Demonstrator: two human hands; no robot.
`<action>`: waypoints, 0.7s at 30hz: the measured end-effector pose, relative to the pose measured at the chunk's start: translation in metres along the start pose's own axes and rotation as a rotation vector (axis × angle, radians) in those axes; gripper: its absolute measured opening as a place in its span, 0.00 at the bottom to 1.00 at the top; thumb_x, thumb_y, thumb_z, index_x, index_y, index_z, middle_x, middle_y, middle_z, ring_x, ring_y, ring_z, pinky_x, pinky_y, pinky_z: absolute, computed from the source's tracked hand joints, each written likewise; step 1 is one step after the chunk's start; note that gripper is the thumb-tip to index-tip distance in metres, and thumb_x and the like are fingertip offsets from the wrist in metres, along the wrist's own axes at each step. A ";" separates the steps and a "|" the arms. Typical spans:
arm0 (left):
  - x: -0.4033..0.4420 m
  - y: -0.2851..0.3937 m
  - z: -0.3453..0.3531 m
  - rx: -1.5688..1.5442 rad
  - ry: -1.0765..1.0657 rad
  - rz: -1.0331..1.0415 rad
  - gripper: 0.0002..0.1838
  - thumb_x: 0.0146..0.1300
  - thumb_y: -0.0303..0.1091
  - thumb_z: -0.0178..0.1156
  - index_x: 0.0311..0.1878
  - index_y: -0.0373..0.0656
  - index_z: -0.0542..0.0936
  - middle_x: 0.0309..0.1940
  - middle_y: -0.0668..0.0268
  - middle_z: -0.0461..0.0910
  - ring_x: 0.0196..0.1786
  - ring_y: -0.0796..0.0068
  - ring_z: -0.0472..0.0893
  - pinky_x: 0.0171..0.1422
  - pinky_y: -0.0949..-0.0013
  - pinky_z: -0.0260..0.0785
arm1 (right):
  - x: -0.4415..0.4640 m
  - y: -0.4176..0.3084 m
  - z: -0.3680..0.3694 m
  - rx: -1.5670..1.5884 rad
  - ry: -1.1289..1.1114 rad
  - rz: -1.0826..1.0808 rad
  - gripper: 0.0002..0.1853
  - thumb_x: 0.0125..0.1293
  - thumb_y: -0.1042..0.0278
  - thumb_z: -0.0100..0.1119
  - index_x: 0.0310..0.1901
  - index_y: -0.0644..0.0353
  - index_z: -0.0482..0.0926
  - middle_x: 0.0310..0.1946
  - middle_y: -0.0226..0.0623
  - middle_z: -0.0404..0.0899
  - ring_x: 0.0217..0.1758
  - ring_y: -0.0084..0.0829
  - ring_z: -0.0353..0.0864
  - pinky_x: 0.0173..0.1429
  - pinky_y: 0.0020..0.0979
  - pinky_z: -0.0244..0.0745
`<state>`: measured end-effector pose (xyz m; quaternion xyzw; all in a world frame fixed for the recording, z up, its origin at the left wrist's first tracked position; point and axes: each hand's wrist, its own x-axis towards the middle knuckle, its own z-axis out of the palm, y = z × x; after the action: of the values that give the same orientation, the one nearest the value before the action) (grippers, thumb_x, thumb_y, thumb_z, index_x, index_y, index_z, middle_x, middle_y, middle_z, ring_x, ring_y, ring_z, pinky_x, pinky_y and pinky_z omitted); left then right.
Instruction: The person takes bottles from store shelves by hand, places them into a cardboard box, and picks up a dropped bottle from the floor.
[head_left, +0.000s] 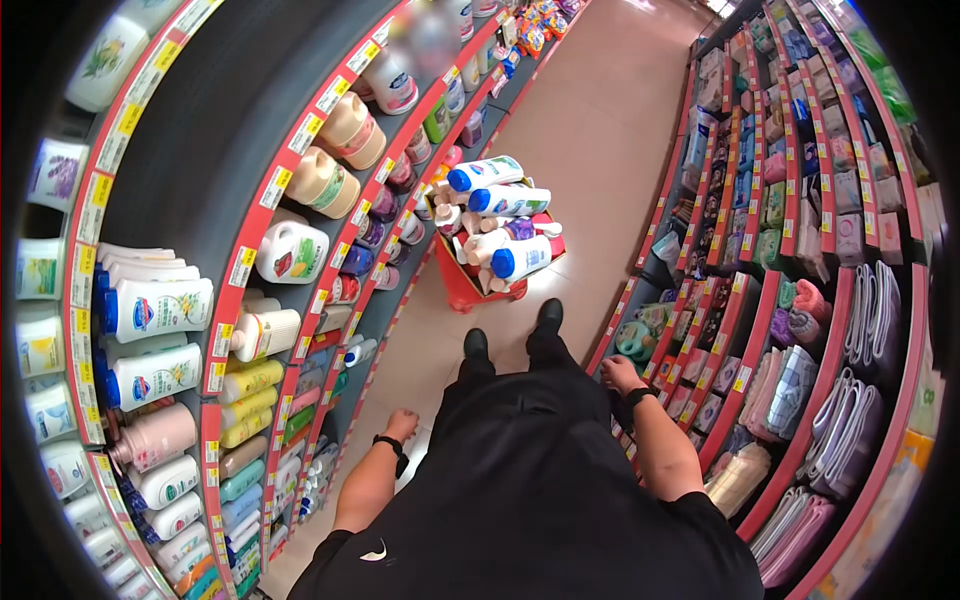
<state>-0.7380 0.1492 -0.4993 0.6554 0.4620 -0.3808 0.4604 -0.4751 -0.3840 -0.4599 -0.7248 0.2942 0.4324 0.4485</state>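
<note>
My left hand hangs beside my body over the floor, its fingers curled and nothing visible in them. On the other side, my right hand hangs near the right shelves, loosely closed, with no object seen in it. Both wrists wear black bands. Ahead of my feet stands a red container on the floor, heaped with white bottles. Several bottles have blue caps, such as the front bottle. Neither hand touches the container or its bottles.
Left shelves hold rows of bottles, with white blue-capped ones and beige jugs among them. Right shelves carry packaged goods and folded towels. A tiled aisle runs ahead between them. My black shoes stand close behind the container.
</note>
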 end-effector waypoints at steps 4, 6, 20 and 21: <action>-0.010 0.006 0.005 0.033 -0.014 -0.091 0.14 0.66 0.37 0.59 0.41 0.34 0.83 0.29 0.59 0.83 0.24 0.64 0.83 0.27 0.62 0.74 | 0.017 -0.010 -0.020 0.018 0.047 -0.059 0.17 0.75 0.57 0.58 0.57 0.58 0.77 0.39 0.31 0.81 0.35 0.25 0.81 0.35 0.30 0.75; -0.014 0.028 0.011 0.010 0.006 -0.094 0.14 0.67 0.37 0.58 0.46 0.35 0.83 0.31 0.58 0.83 0.25 0.64 0.83 0.27 0.62 0.74 | 0.028 -0.019 -0.037 0.006 0.040 -0.054 0.17 0.75 0.58 0.59 0.57 0.59 0.77 0.38 0.31 0.81 0.34 0.25 0.81 0.33 0.30 0.75; -0.062 0.299 0.137 -0.174 0.019 0.067 0.20 0.71 0.42 0.59 0.60 0.40 0.79 0.42 0.61 0.84 0.31 0.72 0.82 0.32 0.68 0.73 | 0.187 -0.151 -0.187 -0.206 0.060 -0.240 0.19 0.68 0.57 0.59 0.48 0.66 0.85 0.32 0.42 0.88 0.35 0.32 0.89 0.40 0.36 0.83; -0.058 0.304 0.143 -0.173 0.002 0.079 0.20 0.71 0.42 0.59 0.60 0.39 0.79 0.42 0.62 0.84 0.31 0.72 0.82 0.32 0.68 0.73 | 0.190 -0.160 -0.191 -0.217 0.051 -0.242 0.19 0.68 0.57 0.59 0.48 0.66 0.85 0.32 0.42 0.88 0.35 0.32 0.89 0.40 0.36 0.83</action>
<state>-0.4746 -0.0475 -0.4101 0.6314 0.4673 -0.3205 0.5294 -0.1892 -0.4962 -0.5227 -0.8098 0.1677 0.3861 0.4086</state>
